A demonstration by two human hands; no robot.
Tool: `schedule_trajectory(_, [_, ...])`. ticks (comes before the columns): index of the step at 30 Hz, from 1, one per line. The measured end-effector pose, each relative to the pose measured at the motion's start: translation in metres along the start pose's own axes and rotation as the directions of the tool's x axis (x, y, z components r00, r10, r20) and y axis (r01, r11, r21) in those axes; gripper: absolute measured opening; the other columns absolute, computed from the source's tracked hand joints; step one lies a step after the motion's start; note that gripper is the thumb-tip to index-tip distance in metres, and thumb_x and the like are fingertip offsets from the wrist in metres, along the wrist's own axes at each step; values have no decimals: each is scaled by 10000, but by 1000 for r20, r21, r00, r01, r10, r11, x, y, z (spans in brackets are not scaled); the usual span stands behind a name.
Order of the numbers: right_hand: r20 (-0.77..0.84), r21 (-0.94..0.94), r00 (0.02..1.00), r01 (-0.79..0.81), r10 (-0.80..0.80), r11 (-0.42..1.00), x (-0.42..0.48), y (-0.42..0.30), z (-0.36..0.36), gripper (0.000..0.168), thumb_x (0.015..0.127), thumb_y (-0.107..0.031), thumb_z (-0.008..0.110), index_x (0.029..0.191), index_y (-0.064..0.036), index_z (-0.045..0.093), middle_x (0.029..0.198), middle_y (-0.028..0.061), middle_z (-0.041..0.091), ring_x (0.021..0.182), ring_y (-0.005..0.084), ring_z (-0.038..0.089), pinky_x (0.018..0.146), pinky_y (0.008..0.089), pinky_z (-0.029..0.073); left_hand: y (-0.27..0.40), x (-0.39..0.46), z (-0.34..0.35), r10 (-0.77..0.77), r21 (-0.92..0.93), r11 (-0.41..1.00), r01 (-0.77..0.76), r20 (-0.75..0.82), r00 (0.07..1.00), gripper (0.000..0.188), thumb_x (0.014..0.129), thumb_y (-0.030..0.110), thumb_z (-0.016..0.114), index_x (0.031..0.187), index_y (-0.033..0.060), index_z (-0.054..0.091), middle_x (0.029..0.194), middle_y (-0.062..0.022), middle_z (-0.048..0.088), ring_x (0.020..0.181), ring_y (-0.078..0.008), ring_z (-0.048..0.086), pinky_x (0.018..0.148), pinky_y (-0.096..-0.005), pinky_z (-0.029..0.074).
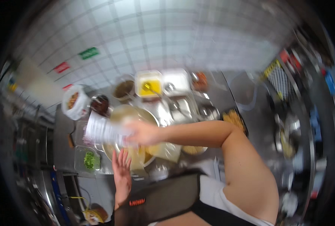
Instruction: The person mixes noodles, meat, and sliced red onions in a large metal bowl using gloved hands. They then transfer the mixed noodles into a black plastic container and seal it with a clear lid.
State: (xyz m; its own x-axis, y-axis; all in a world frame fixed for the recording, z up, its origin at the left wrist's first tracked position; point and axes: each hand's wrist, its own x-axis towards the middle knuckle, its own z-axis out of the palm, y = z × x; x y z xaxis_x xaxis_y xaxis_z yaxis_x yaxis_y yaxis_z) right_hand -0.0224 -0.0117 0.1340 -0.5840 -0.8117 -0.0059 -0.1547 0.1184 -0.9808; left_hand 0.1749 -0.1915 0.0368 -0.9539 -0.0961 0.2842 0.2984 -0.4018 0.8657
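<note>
My right hand (143,132) reaches across to the left, blurred, beside a stack of white disposable bowls or cups (102,131) that lies on its side; its fingertips are too blurred to show whether they grip anything. Below it, my left hand (122,165) is raised palm up with its fingers apart, holding nothing. Under both hands stands a large round metal pot (153,120), partly hidden by the stack and my right arm. Pale yellowish plastic bags or sheets (167,151) lie at its near right side.
Nearby are a clear tub of chopped greens (89,161), a white container of yellow liquid (149,91), a white tray (177,82), a white plastic bag of brown food (75,104), a jar of dark contents (99,104) and a black tray of fried-looking sticks (234,120). A tiled wall rises behind.
</note>
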Motion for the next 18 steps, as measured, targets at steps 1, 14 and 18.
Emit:
schedule_trajectory(1, [85,-19,996,-37,38,999,-30,5,26,282,1090,-223,786,1259,-8,714,979,99,794,879,166,784,785,370,634,-7,7,10,-277,-130,957,260,-131,952,1219,1065,596,768,1840,34,13,1866,-229,263,1705,-352,331,1382,-538,289])
schedule_trajectory(14, [-851,509,-253,-180,461,842,-473,230,-50,278,1161,-354,705,1199,-78,724,1004,15,721,822,118,681,738,320,591,-44,41,75,-430,-333,831,446,124,894,428,1246,524,454,1330,123,578,942,-23,515,885,-172,488,903,-363,443])
schedule_trajectory(18, [-774,623,-186,-49,606,781,-478,282,-112,380,1183,-450,648,1314,-95,685,1186,38,708,944,173,679,851,365,614,-48,29,132,-501,-280,827,488,29,865,522,1239,578,429,1395,104,580,977,-44,559,905,-176,515,884,-365,456])
